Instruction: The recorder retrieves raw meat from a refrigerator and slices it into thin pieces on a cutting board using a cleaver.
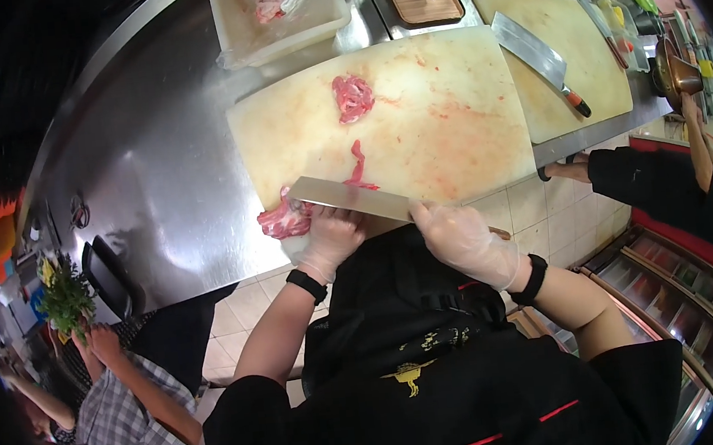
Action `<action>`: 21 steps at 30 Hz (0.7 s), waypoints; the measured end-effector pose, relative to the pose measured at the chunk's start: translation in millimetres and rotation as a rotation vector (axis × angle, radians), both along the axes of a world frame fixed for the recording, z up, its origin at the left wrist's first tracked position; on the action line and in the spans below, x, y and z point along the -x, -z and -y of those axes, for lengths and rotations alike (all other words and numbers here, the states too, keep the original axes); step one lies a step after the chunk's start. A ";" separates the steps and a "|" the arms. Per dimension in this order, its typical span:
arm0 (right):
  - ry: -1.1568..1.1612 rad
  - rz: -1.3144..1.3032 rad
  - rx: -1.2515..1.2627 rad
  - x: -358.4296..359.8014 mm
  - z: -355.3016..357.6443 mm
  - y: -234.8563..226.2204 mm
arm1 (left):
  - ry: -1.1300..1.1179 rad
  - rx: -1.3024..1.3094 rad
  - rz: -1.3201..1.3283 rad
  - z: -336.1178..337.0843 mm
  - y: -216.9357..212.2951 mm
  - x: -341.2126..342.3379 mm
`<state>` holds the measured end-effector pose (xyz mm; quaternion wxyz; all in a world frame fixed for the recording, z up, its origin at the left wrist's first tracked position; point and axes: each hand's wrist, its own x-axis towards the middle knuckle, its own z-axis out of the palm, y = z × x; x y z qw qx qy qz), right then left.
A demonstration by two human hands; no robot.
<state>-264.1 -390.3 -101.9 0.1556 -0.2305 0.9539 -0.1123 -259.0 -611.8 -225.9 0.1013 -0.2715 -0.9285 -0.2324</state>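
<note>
In my gloved right hand point(464, 243) is a cleaver, its fingers wrapped round the handle. The broad blade point(346, 196) reaches leftward, over the near edge of a white cutting board point(451, 142). My gloved left hand point(334, 240) is closed just on the near side of the blade, its fingers curled against a piece of raw meat point(283, 221) at the board's near left corner. The blade partly hides those fingertips. Beyond the blade lies a thin red meat strip point(357, 161). Farther up the board sits a separate raw meat chunk point(353, 98).
At the back left stands a white tub point(285, 38) with raw meat. A second cutting board point(575, 59) on the right bears another cleaver point(538, 52). A person in a checked shirt point(131, 403) holds green leaves at left; another, in dark clothes point(667, 191), is at right.
</note>
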 end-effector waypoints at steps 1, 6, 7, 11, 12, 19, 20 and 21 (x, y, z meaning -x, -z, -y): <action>-0.008 0.006 0.033 4.5 4.3 3.2 | 0.004 -0.001 -0.001 -0.6 -1.1 0.5; -0.027 0.034 0.129 1.4 -9.5 6.1 | 0.027 0.043 0.106 2.1 -3.4 1.4; -0.005 0.060 0.090 -5.7 -20.7 5.3 | 0.024 0.044 0.107 2.2 -5.6 2.6; 0.026 0.096 0.018 -8.2 -25.8 -0.6 | 0.038 0.043 0.080 1.7 -8.4 3.9; 0.027 0.096 0.021 -5.0 -21.8 1.0 | 0.024 0.026 0.083 2.1 -8.5 2.8; 0.000 0.152 0.087 11.5 -4.6 4.6 | 0.048 0.016 0.099 0.2 -11.4 6.8; 0.010 0.194 0.071 7.8 -16.0 4.9 | 0.045 0.001 0.075 0.8 -11.4 7.2; 0.011 0.194 0.068 0.9 -32.0 6.6 | 0.044 -0.017 0.051 -0.4 -11.2 7.8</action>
